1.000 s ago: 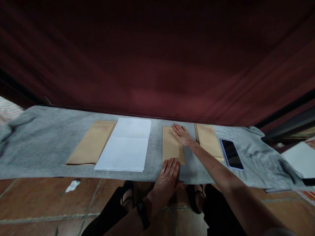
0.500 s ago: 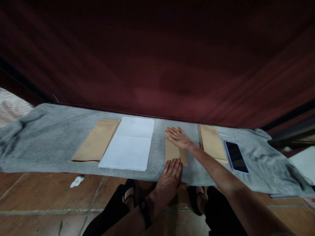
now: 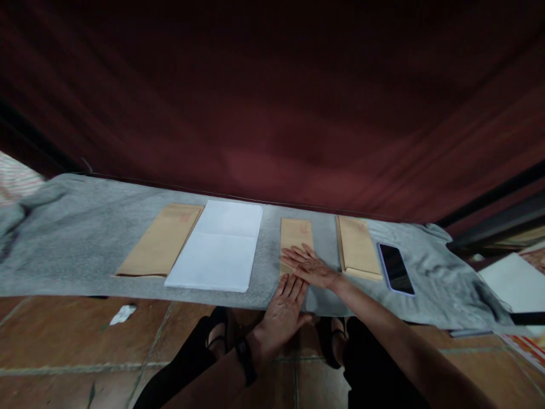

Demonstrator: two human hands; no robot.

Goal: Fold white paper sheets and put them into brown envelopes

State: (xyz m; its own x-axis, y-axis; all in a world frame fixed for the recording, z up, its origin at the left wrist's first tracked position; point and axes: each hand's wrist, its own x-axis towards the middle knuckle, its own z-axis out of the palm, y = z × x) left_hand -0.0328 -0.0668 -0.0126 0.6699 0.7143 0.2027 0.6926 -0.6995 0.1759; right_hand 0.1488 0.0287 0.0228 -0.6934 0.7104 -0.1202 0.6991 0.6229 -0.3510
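Observation:
A brown kraft-paper envelope [image 3: 296,231] with faint red print near its far end lies flat in front of me. My right hand [image 3: 307,266] rests palm down on its middle, fingers spread. At the near end, my left hand [image 3: 284,309] lies flat, its fingertips touching the envelope and close to the right hand; a dark band circles that wrist. The envelope's near part is mostly covered by both hands. Left of it sits a stack of white paper [image 3: 221,253] with a crease across it. To the right is a pile of brown envelopes [image 3: 359,247].
Another pile of brown envelopes [image 3: 162,241] lies left of the white paper. A phone [image 3: 395,269] with a purple edge is at the right. Grey cloth [image 3: 80,238] covers the narrow surface, with a dark red panel [image 3: 272,125] behind. White scrap [image 3: 123,314] lies on the tiled floor.
My right hand has slid along the envelope from its far end toward me, uncovering the red print. The left hand stays at the near end. The view has shifted slightly.

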